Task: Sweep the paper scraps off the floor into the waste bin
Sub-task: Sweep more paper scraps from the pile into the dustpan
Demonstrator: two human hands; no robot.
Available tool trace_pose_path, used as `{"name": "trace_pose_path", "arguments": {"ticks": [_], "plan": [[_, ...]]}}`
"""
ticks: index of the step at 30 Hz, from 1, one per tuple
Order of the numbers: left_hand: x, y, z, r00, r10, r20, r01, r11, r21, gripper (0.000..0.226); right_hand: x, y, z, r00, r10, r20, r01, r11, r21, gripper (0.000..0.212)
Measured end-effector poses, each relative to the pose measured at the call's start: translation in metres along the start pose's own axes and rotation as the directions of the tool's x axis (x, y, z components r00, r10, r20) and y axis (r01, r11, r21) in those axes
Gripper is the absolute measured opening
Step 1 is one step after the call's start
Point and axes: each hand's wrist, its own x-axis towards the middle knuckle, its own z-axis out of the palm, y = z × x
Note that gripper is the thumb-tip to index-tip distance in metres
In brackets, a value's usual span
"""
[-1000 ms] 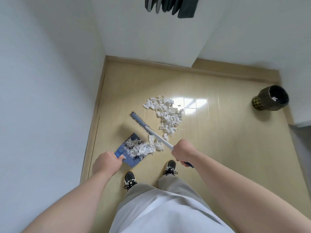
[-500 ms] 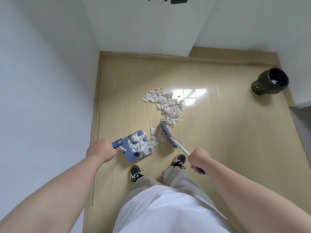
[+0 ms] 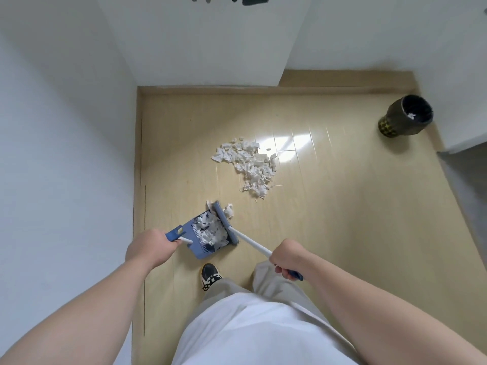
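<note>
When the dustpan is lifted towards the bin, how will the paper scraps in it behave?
The scraps are small, crumpled and loosely heaped, so probably very light and apt to flutter out. They reach the dustpan at its open edge, so tilting it forward would likely spill them. The brush there may hold them.
</note>
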Motion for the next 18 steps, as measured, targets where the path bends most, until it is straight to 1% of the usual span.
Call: {"name": "trace_pose_path", "arguments": {"ticks": [2,4,8,10,13,18], "plan": [[-0.004,0.002,0.000,1.000,-0.011,-0.016,0.011,1.000,-0.012,0.052,-0.005,-0.006,-0.008,1.000,0.020,0.021,-0.020,1.000,0.015,0.019],[-0.009,0.004,0.003,0.999,-0.018,-0.032,0.017,1.000,-0.021,0.052,-0.014,-0.009,-0.020,0.999,0.013,0.037,-0.013,1.000,-0.009,0.019],[-0.016,0.016,0.010,0.998,-0.029,-0.047,0.025,0.996,-0.083,0.053,-0.035,-0.011,-0.052,1.000,-0.016,0.020,0.016,0.999,-0.028,0.023],[-0.019,0.025,0.011,0.998,-0.040,-0.057,0.033,0.991,-0.126,0.053,-0.045,-0.011,-0.070,0.999,-0.034,-0.003,0.034,0.999,-0.026,0.023],[-0.022,0.040,0.005,0.996,-0.063,-0.068,0.048,0.979,-0.197,0.051,-0.050,-0.007,-0.092,0.996,-0.068,-0.056,0.070,0.997,0.025,0.025],[-0.028,0.076,-0.011,0.993,-0.069,-0.097,0.036,0.950,-0.309,0.047,-0.052,0.007,-0.117,0.979,-0.146,-0.139,0.150,0.989,0.017,0.016]]}}
